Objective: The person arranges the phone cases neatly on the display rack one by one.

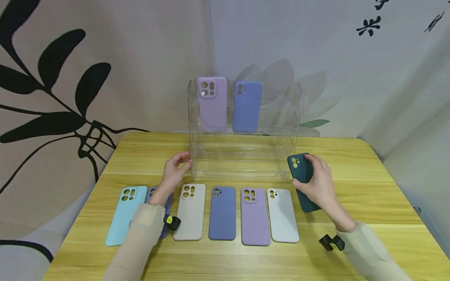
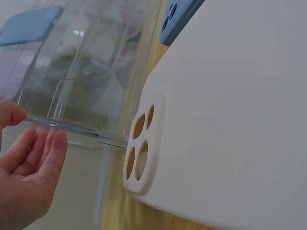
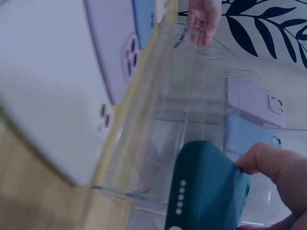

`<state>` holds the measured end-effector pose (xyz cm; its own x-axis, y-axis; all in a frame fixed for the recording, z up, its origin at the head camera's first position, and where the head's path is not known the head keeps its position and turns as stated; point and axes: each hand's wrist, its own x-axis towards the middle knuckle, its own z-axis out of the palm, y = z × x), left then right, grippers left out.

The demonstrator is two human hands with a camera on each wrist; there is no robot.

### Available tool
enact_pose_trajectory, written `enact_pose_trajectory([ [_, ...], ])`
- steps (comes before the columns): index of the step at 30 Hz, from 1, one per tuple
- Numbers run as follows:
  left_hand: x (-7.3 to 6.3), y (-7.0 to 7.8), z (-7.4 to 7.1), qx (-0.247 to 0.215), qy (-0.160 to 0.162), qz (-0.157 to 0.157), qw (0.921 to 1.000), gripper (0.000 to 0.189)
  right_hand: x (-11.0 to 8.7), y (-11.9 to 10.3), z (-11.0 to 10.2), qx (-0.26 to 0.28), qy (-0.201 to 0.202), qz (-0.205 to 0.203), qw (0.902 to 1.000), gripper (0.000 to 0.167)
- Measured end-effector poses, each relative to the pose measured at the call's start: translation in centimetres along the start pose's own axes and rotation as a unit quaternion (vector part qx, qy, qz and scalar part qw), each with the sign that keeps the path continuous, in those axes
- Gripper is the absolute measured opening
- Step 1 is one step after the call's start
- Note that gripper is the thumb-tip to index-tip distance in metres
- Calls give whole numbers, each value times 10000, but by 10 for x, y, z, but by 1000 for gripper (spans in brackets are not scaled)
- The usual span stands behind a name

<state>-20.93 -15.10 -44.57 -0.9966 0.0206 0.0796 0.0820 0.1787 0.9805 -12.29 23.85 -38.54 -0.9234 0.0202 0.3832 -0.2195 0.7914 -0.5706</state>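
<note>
My right hand (image 1: 319, 185) grips a dark green phone case (image 1: 301, 169) by its long edges, thumb on one side and fingers on the other. The case is tilted just off the right front corner of a clear tiered display stand (image 1: 242, 171). At the stand's left side, my left hand (image 1: 174, 171) holds the edge of the side panel between thumb and fingers, as the left wrist view shows. A lilac case (image 1: 213, 107) and a periwinkle blue case (image 1: 247, 107) lean side by side on the stand's top tier.
In front of the stand lies a row of cases on the wooden table (image 1: 369, 187): light blue (image 1: 126, 214), purple (image 1: 166, 207) partly under my left arm, cream (image 1: 191, 214), slate blue (image 1: 222, 214), lilac (image 1: 255, 218) and white (image 1: 283, 216). A patterned curtain (image 1: 158, 58) hangs behind.
</note>
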Motion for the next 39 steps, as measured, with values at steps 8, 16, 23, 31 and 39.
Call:
enact_pose_trajectory([
  [8, -1, 1, 0, -35, -6, 77, 10000, 32, 25, -14, 1, 252, 248, -317, 9989, 71],
  [16, -1, 1, 0, -46, -30, 35, 10000, 32, 53, -28, 3, 410, 550, -648, 9955, 70],
  [23, 0, -1, -1, -20, -62, 14, 10000, 33, 80, -45, 4, 691, 935, -747, 9904, 73],
  [31, -1, 1, -2, 154, -97, -78, 9998, 33, 113, -66, 5, 1163, 1370, -502, 9824, 75],
  [39, -1, 2, -1, 68, -58, -75, 9999, 31, 147, -82, 6, 1098, 1625, -162, 9804, 82],
])
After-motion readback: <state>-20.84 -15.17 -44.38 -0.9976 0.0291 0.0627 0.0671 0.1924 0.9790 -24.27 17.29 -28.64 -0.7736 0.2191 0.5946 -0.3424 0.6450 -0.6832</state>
